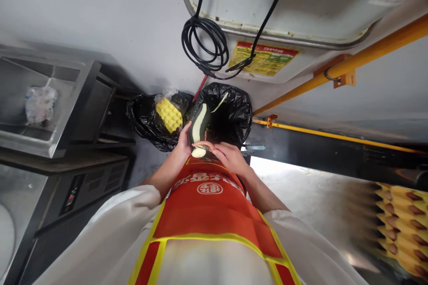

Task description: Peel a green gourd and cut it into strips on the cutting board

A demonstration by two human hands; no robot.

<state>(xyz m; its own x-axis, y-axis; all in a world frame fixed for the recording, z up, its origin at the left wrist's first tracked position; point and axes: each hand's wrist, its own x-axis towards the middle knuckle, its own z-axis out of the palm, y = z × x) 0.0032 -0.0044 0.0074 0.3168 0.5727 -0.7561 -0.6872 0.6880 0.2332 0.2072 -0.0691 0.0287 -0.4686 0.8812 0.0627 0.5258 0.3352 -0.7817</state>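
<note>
My left hand (pixel 183 141) is wrapped round a long, dark-skinned gourd (pixel 191 127), perhaps a winter melon, tilted over the bin. A pale strip of bare flesh runs down its upper side, and its near end is cut and pale. My right hand (pixel 230 157) is closed on the pinkish-orange handle of a peeler (pixel 204 144), which lies across the gourd near that cut end. The peeler's blade is too small to make out. Just beyond is a bin lined with a black bag (pixel 239 102), with a pale green strip of peel (pixel 220 103) at its far side.
Left of the bin, another black bag (pixel 142 118) holds a yellow egg tray (pixel 169 115). A steel sink (pixel 72 98) stands at left. Coiled black cable (pixel 203 46) hangs ahead, and a yellow pipe (pixel 368 60) runs along the right wall. Stacked eggs in trays (pixel 404 227) sit on the right counter.
</note>
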